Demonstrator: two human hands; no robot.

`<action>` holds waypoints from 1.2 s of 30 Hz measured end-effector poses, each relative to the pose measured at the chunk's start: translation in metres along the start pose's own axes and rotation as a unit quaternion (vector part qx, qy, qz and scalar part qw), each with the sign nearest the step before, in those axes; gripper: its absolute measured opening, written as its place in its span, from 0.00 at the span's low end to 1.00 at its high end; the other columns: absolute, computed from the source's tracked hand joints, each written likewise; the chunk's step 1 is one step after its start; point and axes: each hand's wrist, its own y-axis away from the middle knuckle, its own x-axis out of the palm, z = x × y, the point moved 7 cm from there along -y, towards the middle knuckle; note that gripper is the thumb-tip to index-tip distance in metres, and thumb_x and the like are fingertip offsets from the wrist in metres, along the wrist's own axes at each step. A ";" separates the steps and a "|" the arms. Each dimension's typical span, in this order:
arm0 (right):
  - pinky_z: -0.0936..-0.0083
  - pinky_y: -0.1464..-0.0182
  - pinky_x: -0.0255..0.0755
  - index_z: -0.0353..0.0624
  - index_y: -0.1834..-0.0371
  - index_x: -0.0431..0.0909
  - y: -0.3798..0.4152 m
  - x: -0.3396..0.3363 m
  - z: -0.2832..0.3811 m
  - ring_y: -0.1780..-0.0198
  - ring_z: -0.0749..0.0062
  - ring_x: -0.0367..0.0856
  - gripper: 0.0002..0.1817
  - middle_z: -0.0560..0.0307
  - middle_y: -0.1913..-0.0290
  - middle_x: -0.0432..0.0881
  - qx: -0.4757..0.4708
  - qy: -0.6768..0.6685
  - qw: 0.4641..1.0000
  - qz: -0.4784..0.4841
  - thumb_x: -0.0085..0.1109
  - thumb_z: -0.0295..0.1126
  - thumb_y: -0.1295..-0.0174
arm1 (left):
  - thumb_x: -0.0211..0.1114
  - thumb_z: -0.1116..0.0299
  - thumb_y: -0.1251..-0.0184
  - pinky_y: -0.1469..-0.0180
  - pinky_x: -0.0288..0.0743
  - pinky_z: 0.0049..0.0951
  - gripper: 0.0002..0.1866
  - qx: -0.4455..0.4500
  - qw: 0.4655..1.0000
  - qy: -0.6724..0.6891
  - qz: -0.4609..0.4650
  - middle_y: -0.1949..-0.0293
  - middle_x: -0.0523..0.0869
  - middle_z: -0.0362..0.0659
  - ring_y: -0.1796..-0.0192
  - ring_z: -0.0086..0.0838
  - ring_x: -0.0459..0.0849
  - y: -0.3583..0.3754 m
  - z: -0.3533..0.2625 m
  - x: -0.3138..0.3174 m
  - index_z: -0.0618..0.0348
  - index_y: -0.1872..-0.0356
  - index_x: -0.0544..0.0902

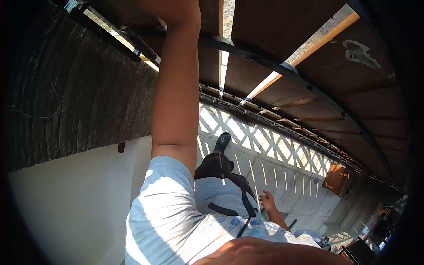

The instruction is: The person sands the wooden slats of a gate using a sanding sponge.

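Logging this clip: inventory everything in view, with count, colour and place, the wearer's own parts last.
Boards: several, dark brown, top and right
Curved bar: one, black, across the boards
Ridged surface: one, dark, upper left
Wall: one, pale, lower left
Floor: one, whitish, centre
Box-like object: one, brown, right
Clutter: uncountable, mostly dark, lower right
Shirt: one, pale blue, below centre
Boot: one clearly visible, black, centre
Left hand: one, bare, top edge, mostly cut off
Right hand: one, bare, below centre
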 end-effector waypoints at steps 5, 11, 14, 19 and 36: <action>0.75 0.60 0.78 0.43 0.31 0.74 -0.017 0.000 0.161 0.57 0.72 0.87 0.21 0.54 0.53 0.88 -0.273 0.099 0.956 -0.041 0.58 0.27 0.26 | 0.60 0.77 0.22 0.40 0.81 0.36 0.14 0.000 0.986 0.167 -0.004 0.46 0.90 0.61 0.45 0.50 0.90 0.016 0.001 0.009 0.72 0.42 0.86; 0.66 0.47 0.78 0.36 0.39 0.78 0.129 0.018 0.507 0.51 0.58 0.85 0.21 0.47 0.52 0.87 -0.654 0.211 0.695 -0.212 0.60 0.15 0.36 | 0.60 0.79 0.22 0.34 0.79 0.38 0.14 -0.047 0.996 0.070 -0.016 0.42 0.88 0.60 0.37 0.47 0.88 0.013 0.006 0.011 0.74 0.41 0.85; 0.64 0.43 0.76 0.37 0.36 0.75 0.161 -0.013 0.556 0.49 0.59 0.81 0.23 0.46 0.51 0.83 -0.758 0.095 0.611 -0.210 0.59 0.16 0.34 | 0.60 0.78 0.22 0.35 0.79 0.36 0.14 0.060 0.996 0.062 -0.024 0.44 0.89 0.59 0.41 0.45 0.89 0.022 -0.007 0.018 0.74 0.42 0.85; 0.66 0.44 0.75 0.37 0.33 0.71 0.141 -0.035 0.531 0.49 0.62 0.79 0.23 0.47 0.48 0.78 -0.766 -0.027 0.634 -0.100 0.57 0.15 0.32 | 0.60 0.79 0.23 0.37 0.79 0.34 0.14 -0.046 0.999 -0.021 0.018 0.43 0.89 0.59 0.38 0.46 0.88 0.014 -0.016 0.004 0.73 0.42 0.86; 0.74 0.61 0.77 0.40 0.32 0.75 -0.059 -0.057 0.200 0.61 0.73 0.84 0.27 0.57 0.58 0.85 -0.357 0.200 0.913 -0.002 0.60 0.19 0.37 | 0.63 0.78 0.24 0.46 0.83 0.29 0.12 -0.007 0.997 -0.044 0.059 0.47 0.91 0.56 0.48 0.38 0.92 0.025 -0.028 0.008 0.72 0.45 0.87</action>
